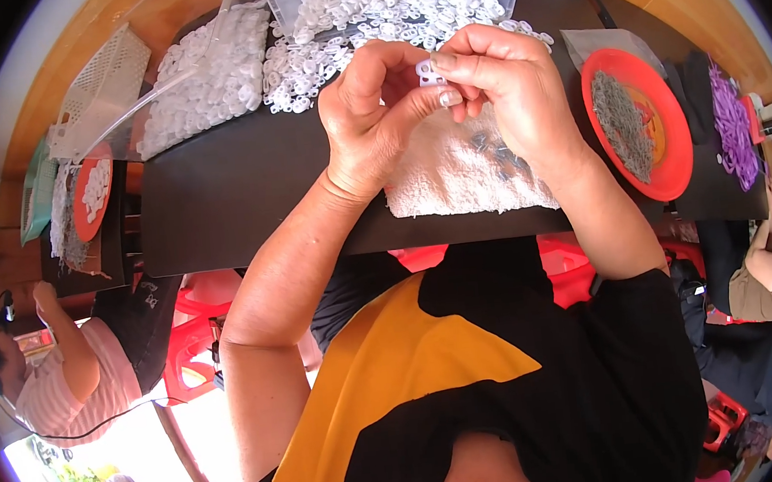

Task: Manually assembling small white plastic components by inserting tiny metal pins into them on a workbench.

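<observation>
Both my hands meet above the table over a white cloth [441, 186]. A small white plastic piece with holes [429, 74] is pinched between them. My left hand [372, 104] is closed, its thumb and fingers at the piece's lower and left side. My right hand [513, 69] is closed too, with thumb and forefinger on the piece's right edge. The curled fingers hide part of it. On the cloth, below my right hand, lie several small dark slender parts [503, 159]. Just beyond my hands spreads a heap of loose white plastic pieces [302, 69].
A clear bin [277, 3] of white pieces stands at the back, beside a filled clear bag [206, 73]. At right is a red plate [679, 146] holding grey thin parts [622, 124]; purple pieces [734, 123] lie beyond. Other people sit left [77, 378] and right [771, 285].
</observation>
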`<state>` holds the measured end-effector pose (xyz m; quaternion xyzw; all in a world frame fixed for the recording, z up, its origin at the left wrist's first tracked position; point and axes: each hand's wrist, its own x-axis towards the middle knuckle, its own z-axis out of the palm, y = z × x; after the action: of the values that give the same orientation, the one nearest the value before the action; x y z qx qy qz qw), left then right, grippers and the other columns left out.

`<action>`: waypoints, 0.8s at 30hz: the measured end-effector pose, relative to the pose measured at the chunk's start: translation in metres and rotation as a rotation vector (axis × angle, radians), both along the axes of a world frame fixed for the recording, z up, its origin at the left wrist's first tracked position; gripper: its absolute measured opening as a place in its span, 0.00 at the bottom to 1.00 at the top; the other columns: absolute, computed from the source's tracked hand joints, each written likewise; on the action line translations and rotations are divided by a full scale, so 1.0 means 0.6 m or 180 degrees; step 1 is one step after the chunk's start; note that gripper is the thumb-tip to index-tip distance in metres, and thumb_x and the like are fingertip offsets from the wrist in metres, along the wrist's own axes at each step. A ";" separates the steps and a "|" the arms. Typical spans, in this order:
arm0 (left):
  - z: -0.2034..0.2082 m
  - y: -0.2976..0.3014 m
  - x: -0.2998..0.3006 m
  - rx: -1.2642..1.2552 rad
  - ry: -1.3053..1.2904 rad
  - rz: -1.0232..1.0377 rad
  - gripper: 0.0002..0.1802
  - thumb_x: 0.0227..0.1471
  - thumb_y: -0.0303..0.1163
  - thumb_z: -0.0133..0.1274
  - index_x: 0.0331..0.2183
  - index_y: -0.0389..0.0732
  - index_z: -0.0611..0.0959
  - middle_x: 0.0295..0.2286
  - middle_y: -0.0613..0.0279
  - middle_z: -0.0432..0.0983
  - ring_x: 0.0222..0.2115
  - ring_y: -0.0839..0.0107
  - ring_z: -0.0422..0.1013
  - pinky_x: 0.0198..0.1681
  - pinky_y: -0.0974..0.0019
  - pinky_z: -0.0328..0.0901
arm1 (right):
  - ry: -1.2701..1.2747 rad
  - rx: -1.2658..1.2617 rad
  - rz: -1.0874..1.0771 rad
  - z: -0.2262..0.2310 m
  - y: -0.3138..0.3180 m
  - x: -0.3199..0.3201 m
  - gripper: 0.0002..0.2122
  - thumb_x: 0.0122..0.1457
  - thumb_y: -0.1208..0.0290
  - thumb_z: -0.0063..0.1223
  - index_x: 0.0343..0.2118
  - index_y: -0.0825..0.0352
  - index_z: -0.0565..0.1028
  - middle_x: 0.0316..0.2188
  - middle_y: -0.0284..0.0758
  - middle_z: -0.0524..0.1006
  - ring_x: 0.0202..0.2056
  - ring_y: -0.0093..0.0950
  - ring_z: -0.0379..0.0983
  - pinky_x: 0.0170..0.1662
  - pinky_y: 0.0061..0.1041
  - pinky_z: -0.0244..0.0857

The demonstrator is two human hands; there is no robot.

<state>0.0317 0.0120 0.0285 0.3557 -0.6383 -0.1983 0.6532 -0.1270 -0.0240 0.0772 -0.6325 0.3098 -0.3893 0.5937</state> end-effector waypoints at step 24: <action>0.013 0.004 0.007 -0.0291 -0.0216 -0.0127 0.18 0.41 0.25 0.66 0.35 0.35 0.77 0.27 0.63 0.76 0.24 0.80 0.73 0.26 0.78 0.69 | 0.0019 0.0464 0.0718 0.016 -0.022 -0.019 0.09 0.60 0.72 0.50 0.29 0.74 0.74 0.20 0.32 0.72 0.20 0.21 0.69 0.27 0.18 0.65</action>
<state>0.0359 0.0145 0.0361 0.3192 -0.6755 -0.1698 0.6427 -0.1384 -0.0369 0.0867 -0.6197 0.2659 -0.2946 0.6771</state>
